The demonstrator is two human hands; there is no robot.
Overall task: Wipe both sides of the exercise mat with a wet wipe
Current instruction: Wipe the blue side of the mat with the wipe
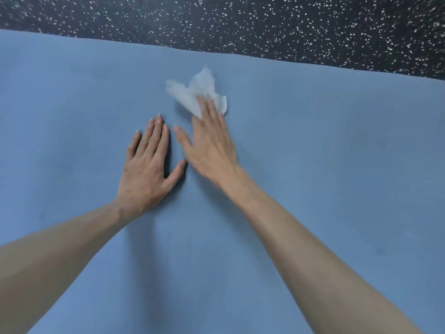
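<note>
Fingers [209,109] of my right hand [210,143] are straight, pressing the wipe [192,92] onto the mat [313,165] near its far edge. Left hand [147,162] lies flat on the mat just beside it, fingers spread, holding nothing.

Both forearms bare, reaching forward. Left hand [147,169] lies flat, palm down, fingers straight and together, thumb splayed toward the right hand [209,141]. Right hand just beside it, palm down, fingers extended, thumb out, reaching further forward.
</note>
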